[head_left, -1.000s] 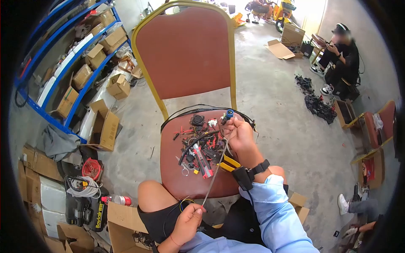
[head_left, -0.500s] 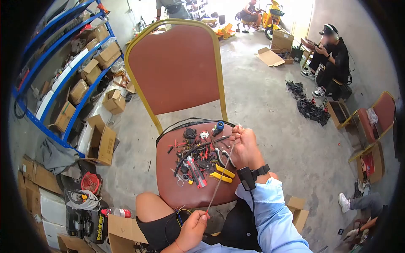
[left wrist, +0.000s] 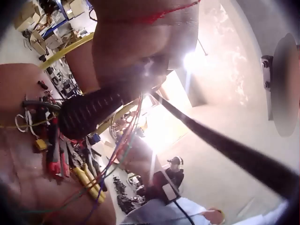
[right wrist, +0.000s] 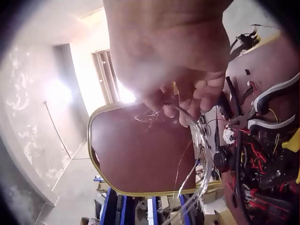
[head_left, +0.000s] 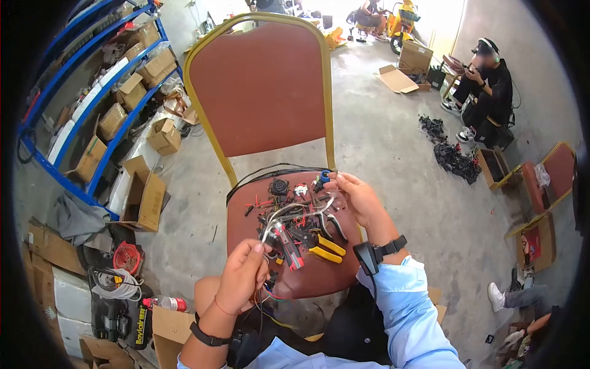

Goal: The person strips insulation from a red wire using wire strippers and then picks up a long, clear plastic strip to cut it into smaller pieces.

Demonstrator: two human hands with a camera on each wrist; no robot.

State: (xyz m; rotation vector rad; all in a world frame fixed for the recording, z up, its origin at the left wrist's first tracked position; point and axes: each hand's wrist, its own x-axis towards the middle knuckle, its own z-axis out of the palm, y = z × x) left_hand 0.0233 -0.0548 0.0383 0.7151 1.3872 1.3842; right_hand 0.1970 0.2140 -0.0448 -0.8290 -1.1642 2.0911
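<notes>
Between my two hands a frayed silvery wire shielding (head_left: 298,216) sags over the chair seat. My left hand (head_left: 241,280) pinches its near end low over the seat. In the left wrist view, a black ribbed sleeve (left wrist: 89,112), thin coloured wires (left wrist: 123,147) and a dark cable (left wrist: 220,140) come out at that hand. My right hand (head_left: 361,200) pinches the far end by the blue connector (head_left: 323,177), and loose shiny strands (right wrist: 205,154) trail from its fingers in the right wrist view. Yellow-handled pliers (head_left: 327,247) and a red-and-grey tool (head_left: 289,249) lie below.
Black and red scraps (right wrist: 262,164) cover the middle of the brown chair seat (head_left: 313,283). Black cables (head_left: 270,170) curve along its back edge. Blue shelving (head_left: 92,138) with boxes stands left; a seated person (head_left: 491,86) is far right.
My left hand has risen from my lap toward the seat. The shielding, taut and straight before, now hangs slack and bent. The right hand, close to the blue connector earlier, has moved slightly.
</notes>
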